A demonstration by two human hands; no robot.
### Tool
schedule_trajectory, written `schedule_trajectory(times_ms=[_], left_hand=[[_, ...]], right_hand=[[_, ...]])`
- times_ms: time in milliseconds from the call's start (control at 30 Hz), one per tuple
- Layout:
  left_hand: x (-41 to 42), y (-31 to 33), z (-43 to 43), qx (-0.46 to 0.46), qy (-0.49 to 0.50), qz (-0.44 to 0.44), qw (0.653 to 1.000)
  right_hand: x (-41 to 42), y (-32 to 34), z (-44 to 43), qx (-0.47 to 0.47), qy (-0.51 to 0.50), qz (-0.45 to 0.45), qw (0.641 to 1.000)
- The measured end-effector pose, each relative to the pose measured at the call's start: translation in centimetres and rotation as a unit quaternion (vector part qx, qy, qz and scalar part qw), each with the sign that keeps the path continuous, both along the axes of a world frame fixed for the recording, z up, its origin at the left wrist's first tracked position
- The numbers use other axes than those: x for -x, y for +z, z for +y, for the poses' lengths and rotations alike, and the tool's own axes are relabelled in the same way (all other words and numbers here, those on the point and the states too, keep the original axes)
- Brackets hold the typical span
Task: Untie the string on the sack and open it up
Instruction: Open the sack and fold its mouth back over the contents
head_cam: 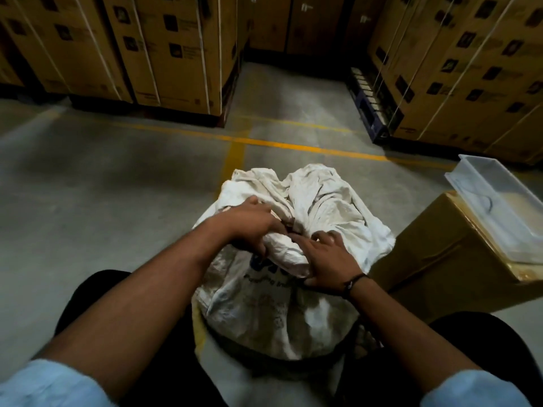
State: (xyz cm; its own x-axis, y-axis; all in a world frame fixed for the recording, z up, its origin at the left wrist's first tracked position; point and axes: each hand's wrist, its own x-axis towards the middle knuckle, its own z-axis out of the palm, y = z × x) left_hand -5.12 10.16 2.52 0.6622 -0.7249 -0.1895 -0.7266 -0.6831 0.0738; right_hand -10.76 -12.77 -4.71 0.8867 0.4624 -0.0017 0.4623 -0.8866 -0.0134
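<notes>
Left hand curled, right hand splayed

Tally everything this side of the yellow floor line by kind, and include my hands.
White sack: 1
Cardboard box: 1
Clear plastic bin, on the box: 1
Hands on the sack: 2, left hand and right hand
Total: 5

Warehouse: strapped cartons on pallets (yellow floor lines).
</notes>
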Motion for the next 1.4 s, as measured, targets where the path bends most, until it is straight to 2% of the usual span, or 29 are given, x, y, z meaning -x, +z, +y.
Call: schedule_trajectory(times_ms=[67, 167, 333, 433, 533, 633, 700, 800, 867, 933, 1033, 1167, 1267, 1333, 1400], left_hand=[[-0.5, 0.5, 1.8, 0.003, 0.007, 0.017, 1.000], [-1.2, 1.2, 5.2, 0.033, 0.028, 0.055, 0.998], [-0.4, 1.6, 7.2, 0.119, 0.091, 0.104, 0.983], [0.1, 1.7, 6.6, 0.138, 0.083, 0.123, 0.979], [0.4, 1.6, 6.0, 0.136, 0.084, 0.124, 0.979], [0.3, 1.2, 6.0, 0.126, 0.092, 0.103, 0.982], [0.1, 1.2, 6.5, 0.120, 0.104, 0.087, 0.983], [-0.1, 1.2, 6.7, 0.110, 0.103, 0.067, 0.986], [-0.3, 1.0, 6.4, 0.097, 0.097, 0.059, 0.989], [-0.2, 0.5, 6.0, 0.087, 0.096, 0.047, 0.991], [0.3, -0.1, 5.3, 0.050, 0.093, -0.010, 0.994], [0.5, -0.6, 4.5, -0.018, 0.093, -0.098, 0.991], [0.6, -0.8, 4.3, -0.020, 0.106, -0.123, 0.986], [1.0, -0.5, 3.5, -0.025, 0.116, -0.125, 0.985], [1.8, 0.2, 2.0, -0.043, 0.104, -0.119, 0.986]], right_hand=[[0.0, -0.4, -0.9, 0.053, -0.023, 0.023, 0.998], [0.0, -0.5, -1.3, 0.080, -0.016, 0.037, 0.996], [1.7, 0.4, 0.5, 0.066, -0.012, 0.016, 0.998], [2.2, -0.1, 2.2, 0.053, 0.021, -0.028, 0.998], [2.4, -1.9, 3.9, 0.026, 0.006, -0.010, 1.000], [1.6, -1.7, 3.1, -0.009, -0.024, -0.069, 0.997], [0.4, 0.3, 1.9, -0.039, -0.028, -0.148, 0.988], [-1.1, 3.8, 0.0, -0.062, 0.035, -0.301, 0.951], [-0.7, 4.9, 0.0, -0.060, 0.095, -0.325, 0.939], [-0.2, 4.7, 0.4, -0.069, 0.095, -0.276, 0.954], [-0.1, 4.4, 0.8, -0.072, 0.021, -0.174, 0.982], [0.9, 5.0, 1.5, 0.013, -0.028, -0.002, 1.000], [1.1, 5.3, 1.1, -0.060, 0.015, 0.117, 0.991], [0.5, 5.6, 0.4, -0.078, 0.009, 0.108, 0.991], [0.6, 5.3, 0.4, -0.045, -0.005, 0.046, 0.998]])
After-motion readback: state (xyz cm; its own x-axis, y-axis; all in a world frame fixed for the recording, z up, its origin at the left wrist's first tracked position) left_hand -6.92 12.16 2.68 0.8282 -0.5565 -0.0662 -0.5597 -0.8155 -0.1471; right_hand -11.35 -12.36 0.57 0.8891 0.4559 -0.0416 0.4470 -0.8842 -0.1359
